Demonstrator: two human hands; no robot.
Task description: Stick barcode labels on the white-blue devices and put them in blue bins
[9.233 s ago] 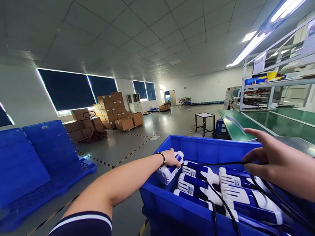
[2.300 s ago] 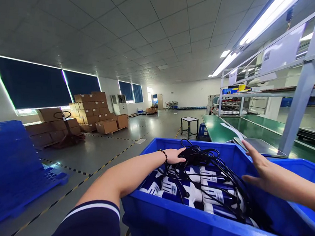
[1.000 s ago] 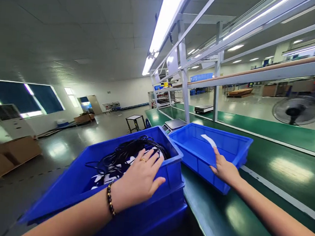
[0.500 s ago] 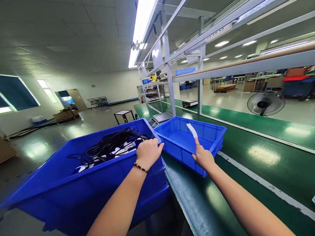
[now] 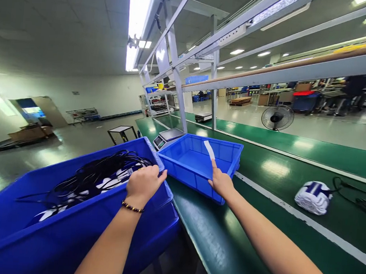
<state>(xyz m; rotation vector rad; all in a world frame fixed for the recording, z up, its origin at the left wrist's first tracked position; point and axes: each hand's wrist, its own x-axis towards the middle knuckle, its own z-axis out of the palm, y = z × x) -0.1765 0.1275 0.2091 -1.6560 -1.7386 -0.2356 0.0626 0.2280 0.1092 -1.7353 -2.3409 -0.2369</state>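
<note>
My left hand [image 5: 146, 182], with a beaded bracelet at the wrist, is closed over the right-hand rim of a large deep blue bin [image 5: 80, 217]. In that bin lies a tangle of black cables [image 5: 99, 171] with white and dark-blue pieces among them. At the near right corner of a shallower blue bin [image 5: 188, 173] is my right hand [image 5: 222, 183]. Its index finger points forward with a narrow white strip [image 5: 209, 150] at the tip; the other fingers are curled. Whether they also grip the bin's edge is hidden. No contents show in the shallower bin.
Under the shallower bin runs a green worktop [image 5: 280, 173] with pale strips. A scale [image 5: 169, 136] stands behind that bin. To the right lies a white-and-blue bundle [image 5: 314, 197] with a black cable. A metal frame [image 5: 177, 86] rises beyond; a fan [image 5: 277, 117] stands farther back.
The view has swung right, so both bins and hands sit farther left and the white-and-blue bundle is now fully visible. The hands keep nearly the same places at the bins.
</note>
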